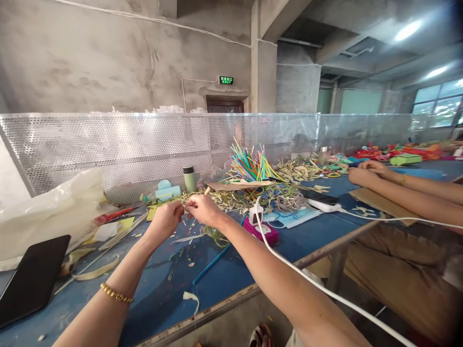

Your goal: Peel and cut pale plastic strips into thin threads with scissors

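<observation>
My left hand (165, 222) is closed in a pinch above the blue tabletop (159, 279), a gold bracelet (116, 293) on its wrist. Close beside it, fingertips almost touching, my right hand (205, 210) pinches too. Whatever lies between the fingers is too small to make out. Behind the hands spreads a heap of dry, pale green leaf strips (231, 200). Thin coloured tubes (253, 164) stand in a bundle on that heap. A single blue stick (211, 265) and a pale curled strip (191, 300) rest on the table below my hands.
A black tablet (32, 279) and clear plastic bag (54, 212) lie left, near a red-handled tool (113, 216). A green bottle (189, 178) stands behind. A white cable (307, 277) crosses over my right forearm from a charger (256, 215). A co-worker's hands (365, 174) work at right.
</observation>
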